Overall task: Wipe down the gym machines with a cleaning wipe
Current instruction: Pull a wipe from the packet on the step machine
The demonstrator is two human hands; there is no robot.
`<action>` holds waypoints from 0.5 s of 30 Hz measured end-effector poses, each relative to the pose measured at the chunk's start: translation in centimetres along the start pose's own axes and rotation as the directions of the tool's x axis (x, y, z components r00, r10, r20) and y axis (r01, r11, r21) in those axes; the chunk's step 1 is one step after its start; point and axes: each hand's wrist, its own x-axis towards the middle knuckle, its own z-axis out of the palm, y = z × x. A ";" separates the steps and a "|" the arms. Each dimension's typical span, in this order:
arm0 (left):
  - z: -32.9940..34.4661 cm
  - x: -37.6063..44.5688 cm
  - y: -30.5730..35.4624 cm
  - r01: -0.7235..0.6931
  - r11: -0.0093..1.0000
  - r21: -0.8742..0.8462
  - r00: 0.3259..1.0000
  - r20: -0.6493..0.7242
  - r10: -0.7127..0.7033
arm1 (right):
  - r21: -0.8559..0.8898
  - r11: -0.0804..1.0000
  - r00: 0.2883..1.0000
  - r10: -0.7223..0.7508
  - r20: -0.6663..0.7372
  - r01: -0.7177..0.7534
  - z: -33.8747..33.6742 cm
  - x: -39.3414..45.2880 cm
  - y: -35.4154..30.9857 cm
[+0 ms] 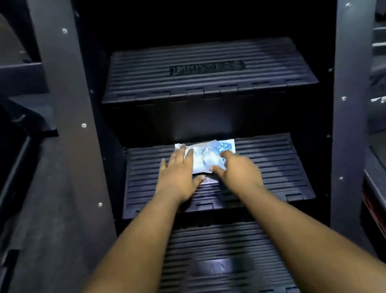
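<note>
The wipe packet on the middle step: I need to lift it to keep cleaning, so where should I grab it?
Pinch the packet at its far right corner, coming from the right. It lies flat on the ridged middle step, the left hand covers its left side, and the right hand sits by that exposed corner.

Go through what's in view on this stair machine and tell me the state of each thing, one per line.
Cleaning wipe: spread flat on the middle step.
Left hand: fingers straight, pressing on the wipe.
Right hand: fingers curled, pinching the wipe's near edge.
Middle step: under the wipe.
Upper step: bare.
Lower step: bare, partly behind the arms.
</note>
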 end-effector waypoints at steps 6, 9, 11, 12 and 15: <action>2.1 3.6 0.2 -0.003 1.000 0.025 0.995 0.099 0.001 | -0.156 0.984 0.995 -0.078 0.056 0.086 2.3 3.3 0.2; 2.3 3.8 0.0 0.004 0.999 0.034 0.993 0.119 -0.008 | -0.082 0.994 0.998 -0.068 -0.008 0.068 2.0 3.4 1.4; 2.3 3.9 0.0 0.005 0.999 0.046 0.993 0.119 -0.010 | 0.031 0.999 0.998 -0.039 -0.056 0.041 1.6 3.2 2.2; 2.3 3.9 0.0 0.001 0.999 0.052 0.993 0.121 -0.007 | 0.079 0.996 0.997 -0.026 -0.073 0.032 1.3 3.1 2.5; 2.2 4.0 0.1 -0.006 0.997 0.078 0.992 0.126 -0.004 | 0.193 0.981 0.988 0.045 -0.145 -0.017 0.2 2.3 3.4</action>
